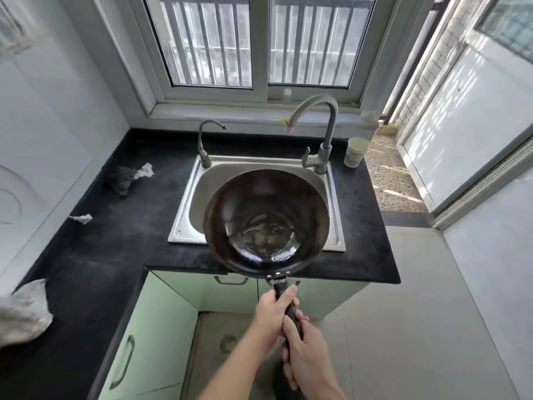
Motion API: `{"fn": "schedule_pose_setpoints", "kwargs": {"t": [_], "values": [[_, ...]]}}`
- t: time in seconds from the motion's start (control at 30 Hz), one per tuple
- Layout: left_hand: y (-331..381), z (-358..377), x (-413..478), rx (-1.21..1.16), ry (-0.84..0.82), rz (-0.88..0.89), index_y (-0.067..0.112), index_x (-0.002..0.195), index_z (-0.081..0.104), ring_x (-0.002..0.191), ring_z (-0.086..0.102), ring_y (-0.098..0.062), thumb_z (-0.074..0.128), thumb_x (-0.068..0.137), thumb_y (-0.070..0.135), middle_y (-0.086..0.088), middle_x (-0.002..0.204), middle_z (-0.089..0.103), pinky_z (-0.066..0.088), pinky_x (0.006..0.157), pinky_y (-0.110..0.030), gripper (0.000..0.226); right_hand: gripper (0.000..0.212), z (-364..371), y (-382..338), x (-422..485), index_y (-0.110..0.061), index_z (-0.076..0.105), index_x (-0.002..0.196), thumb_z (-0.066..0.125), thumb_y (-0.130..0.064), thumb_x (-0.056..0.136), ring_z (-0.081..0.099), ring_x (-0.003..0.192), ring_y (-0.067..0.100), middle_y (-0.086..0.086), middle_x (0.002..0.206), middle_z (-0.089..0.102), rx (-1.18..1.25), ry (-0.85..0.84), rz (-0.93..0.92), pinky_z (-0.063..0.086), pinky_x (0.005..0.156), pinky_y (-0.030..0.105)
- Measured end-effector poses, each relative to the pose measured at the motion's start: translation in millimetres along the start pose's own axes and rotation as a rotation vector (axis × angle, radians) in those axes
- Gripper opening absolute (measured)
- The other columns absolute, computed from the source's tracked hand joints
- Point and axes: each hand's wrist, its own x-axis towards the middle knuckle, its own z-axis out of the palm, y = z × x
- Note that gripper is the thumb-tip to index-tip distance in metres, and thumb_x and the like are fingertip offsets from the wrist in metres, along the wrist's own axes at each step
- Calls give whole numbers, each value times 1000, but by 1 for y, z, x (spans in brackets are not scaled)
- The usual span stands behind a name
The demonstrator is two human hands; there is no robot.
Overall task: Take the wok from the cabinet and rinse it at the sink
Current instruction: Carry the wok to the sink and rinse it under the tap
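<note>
A dark round wok [266,223] hangs level over the steel sink [199,183], covering most of the basin and reaching past the counter's front edge. A shallow pool of water glints in its bottom. Its black handle points toward me. My left hand [272,313] grips the handle close to the wok. My right hand [305,353] grips the handle just behind it. The tall curved tap [323,131] stands at the sink's back right, its spout beyond the wok's far rim. No water runs from it.
A smaller tap [203,145] stands at the sink's back left. A white cup [356,151] sits right of the tall tap. Crumpled rags [128,177] and paper bits lie on the black counter [115,241]. Green cabinet doors [144,342] are below.
</note>
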Motion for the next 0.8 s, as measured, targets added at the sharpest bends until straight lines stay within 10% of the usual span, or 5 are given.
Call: {"fn": "schedule_pose_setpoints", "kwargs": {"t": [0.17,0.43,0.8], "values": [[25,12,36,-22,58,-18,3,89,53,48,52,-16,63,95,17,-4,67,55,56,61,-37,19,89,-7,13,60,-38,54,134,39,-95,68,61,70,17,-9,83,63,-85,-1,27,52,68,48],[55,30,86,-86,96,-43,4,90,51,46,50,-16,62,96,16,-5,67,54,56,58,-36,17,15,-19,-41,109,-22,60,97,52,-34,102,55,38,15,2,55,63,-36,-64,28,49,43,31],[66,13,127,-16,84,-102,3,94,51,48,52,-16,61,97,16,-6,71,53,59,61,-36,17,35,2,-47,142,-6,59,80,51,-31,103,49,36,17,1,51,57,38,-96,138,37,36,25]]}}
